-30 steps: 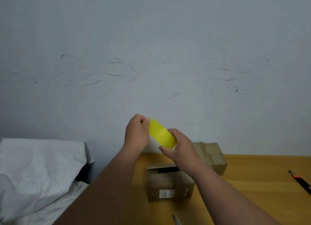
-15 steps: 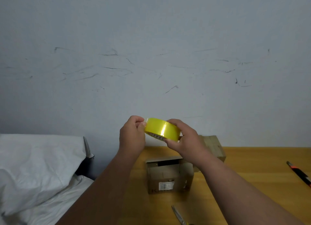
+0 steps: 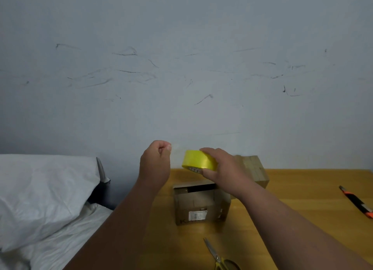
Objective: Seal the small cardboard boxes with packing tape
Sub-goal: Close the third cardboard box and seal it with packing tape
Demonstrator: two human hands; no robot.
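Above the wooden table (image 3: 292, 199), near its far edge by the scratched wall (image 3: 181, 68), the right hand (image 3: 224, 167) grips the yellow tape roll (image 3: 198, 160) over a small box (image 3: 201, 203). The left hand (image 3: 155, 165) pinches its fingers together just beside the roll; whether it holds a tape end, I cannot tell. Scissors (image 3: 219, 257) lie at the near edge.

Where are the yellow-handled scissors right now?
In the head view, the yellow-handled metal scissors lie on the wooden table at the bottom edge, in front of the open cardboard box, between the two forearms.

The white label (image 3: 197, 215) on the cardboard box (image 3: 201, 205) is too blurred to read.
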